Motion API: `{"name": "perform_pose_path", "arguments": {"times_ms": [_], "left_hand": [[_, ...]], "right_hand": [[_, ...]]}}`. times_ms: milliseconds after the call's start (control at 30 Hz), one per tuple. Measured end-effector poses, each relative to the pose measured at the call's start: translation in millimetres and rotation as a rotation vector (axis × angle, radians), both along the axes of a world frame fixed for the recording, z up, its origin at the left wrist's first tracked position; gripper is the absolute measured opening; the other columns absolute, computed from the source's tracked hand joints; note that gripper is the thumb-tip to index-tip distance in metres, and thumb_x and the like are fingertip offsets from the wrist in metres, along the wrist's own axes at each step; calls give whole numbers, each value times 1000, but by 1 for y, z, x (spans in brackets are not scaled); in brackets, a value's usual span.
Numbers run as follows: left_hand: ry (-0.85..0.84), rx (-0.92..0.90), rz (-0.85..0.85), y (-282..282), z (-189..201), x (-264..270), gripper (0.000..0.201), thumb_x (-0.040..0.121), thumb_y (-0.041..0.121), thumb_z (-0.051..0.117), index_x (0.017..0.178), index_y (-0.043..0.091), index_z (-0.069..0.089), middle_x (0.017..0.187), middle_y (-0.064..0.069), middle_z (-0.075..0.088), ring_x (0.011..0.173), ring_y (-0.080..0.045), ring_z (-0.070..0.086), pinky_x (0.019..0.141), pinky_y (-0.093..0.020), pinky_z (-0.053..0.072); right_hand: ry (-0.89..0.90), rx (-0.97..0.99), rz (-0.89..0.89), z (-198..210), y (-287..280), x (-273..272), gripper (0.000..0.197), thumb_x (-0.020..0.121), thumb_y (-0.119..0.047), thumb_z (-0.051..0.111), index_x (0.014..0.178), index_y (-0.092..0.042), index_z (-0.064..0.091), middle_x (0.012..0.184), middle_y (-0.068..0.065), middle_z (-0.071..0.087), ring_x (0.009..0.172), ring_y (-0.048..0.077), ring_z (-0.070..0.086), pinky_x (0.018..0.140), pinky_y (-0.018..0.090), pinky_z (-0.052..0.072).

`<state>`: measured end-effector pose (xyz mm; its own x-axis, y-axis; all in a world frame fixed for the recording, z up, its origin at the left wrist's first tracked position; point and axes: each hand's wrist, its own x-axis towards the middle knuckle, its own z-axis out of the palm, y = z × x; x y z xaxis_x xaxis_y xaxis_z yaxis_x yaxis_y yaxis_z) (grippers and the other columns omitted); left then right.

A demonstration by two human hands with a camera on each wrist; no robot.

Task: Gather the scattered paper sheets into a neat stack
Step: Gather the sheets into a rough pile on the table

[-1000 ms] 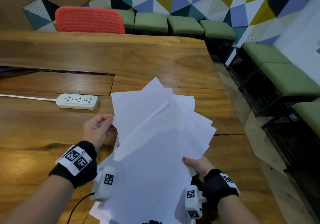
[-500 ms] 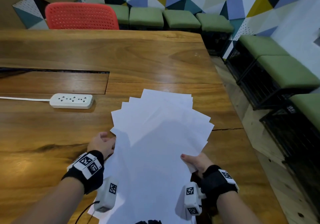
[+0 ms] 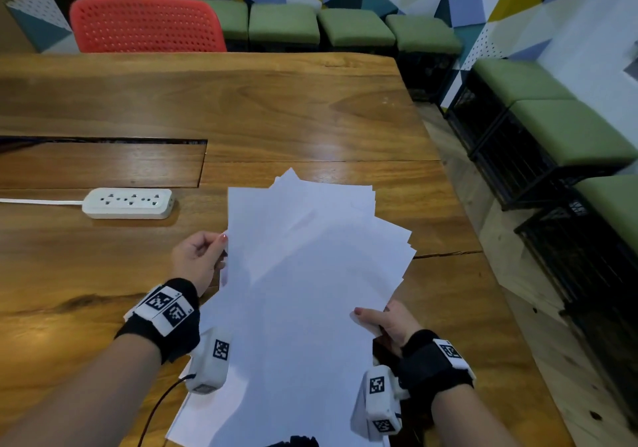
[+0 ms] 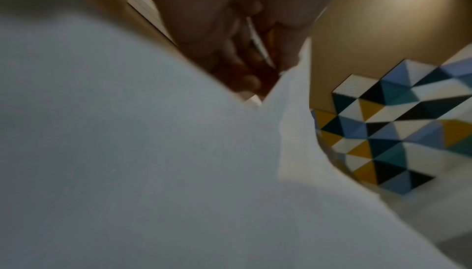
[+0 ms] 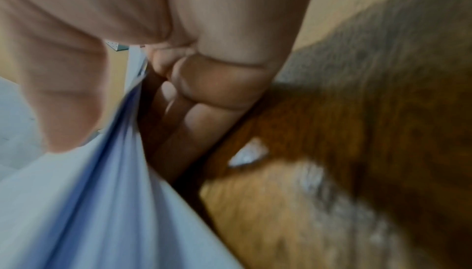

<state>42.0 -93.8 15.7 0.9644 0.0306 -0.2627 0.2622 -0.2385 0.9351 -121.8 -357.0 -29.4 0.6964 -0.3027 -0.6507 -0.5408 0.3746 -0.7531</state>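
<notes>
Both hands hold the sheets (image 3: 303,274) above the table (image 3: 241,101), near its right edge. The sheets are fanned, their far corners splayed and uneven. The left hand (image 3: 196,260) pinches the left edge, thumb on top. The right hand (image 3: 386,319) grips the right edge lower down, thumb on the top sheet and fingers (image 5: 194,116) curled beneath. A power strip (image 3: 127,203) lies on the table left of the sheets, well apart from them.
</notes>
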Motion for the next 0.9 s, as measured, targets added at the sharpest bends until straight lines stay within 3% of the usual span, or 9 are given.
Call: {"name": "perform_pose_path", "arguments": {"times_ms": [200,267,333,400,500,600,700,833,900], "left_hand": [[-21,-62,-195,-12,26,-11,23,94,6,47,72,10,53,60,-5,59,52,-11,57,47,-15,50],[-23,-40,-119,-7,25,-3,25,95,12,46,70,15,51,55,2,60,52,-14,57,48,-24,50],[-40,71,-4,-1,21,6,24,96,19,45,73,16,51,59,3,65,61,-25,60,57,-36,52],[-95,270,37,1,20,8,18,96,22,45,84,11,54,80,-11,67,77,-35,63,72,-48,54],[-136,328,138,-3,20,3,17,95,25,47,89,11,53,90,-16,65,83,-36,62,80,-49,53],[-145,292,197,3,22,4,16,93,32,47,91,16,52,95,-17,66,86,-36,64,80,-54,54],[-123,186,280,13,33,17,16,94,31,46,96,16,53,102,-15,65,84,-30,64,77,-47,55],[116,-200,63,3,40,4,26,95,11,48,121,9,52,109,-10,62,78,-19,61,63,-34,50],[223,-268,10,-3,30,-9,27,96,5,44,122,8,52,103,-7,68,74,-16,63,58,-29,51]], "right_hand": [[49,-83,64,-2,-1,1,22,73,-4,76,75,-2,54,46,-6,61,47,7,61,52,22,50],[76,-123,64,-6,0,2,52,62,-23,87,94,6,58,78,15,72,72,23,70,73,40,59],[57,-116,52,-11,3,0,91,45,-34,92,111,14,51,110,40,57,96,52,61,89,61,47],[65,-120,86,-10,4,0,106,30,-42,92,109,14,51,116,42,50,101,55,55,89,61,46],[68,-119,85,8,8,1,56,59,-14,84,103,9,58,112,39,58,93,45,64,86,51,51],[83,-150,120,10,5,1,42,68,-8,77,104,6,60,109,37,61,94,41,65,91,54,50],[62,-132,132,8,4,0,20,78,4,67,97,0,62,87,18,69,75,25,67,73,38,57],[65,-178,146,4,2,2,29,75,1,71,102,1,60,95,19,68,91,33,66,87,44,53],[39,-146,131,5,3,2,29,78,7,66,106,2,59,90,12,68,83,26,67,79,36,55]]}}
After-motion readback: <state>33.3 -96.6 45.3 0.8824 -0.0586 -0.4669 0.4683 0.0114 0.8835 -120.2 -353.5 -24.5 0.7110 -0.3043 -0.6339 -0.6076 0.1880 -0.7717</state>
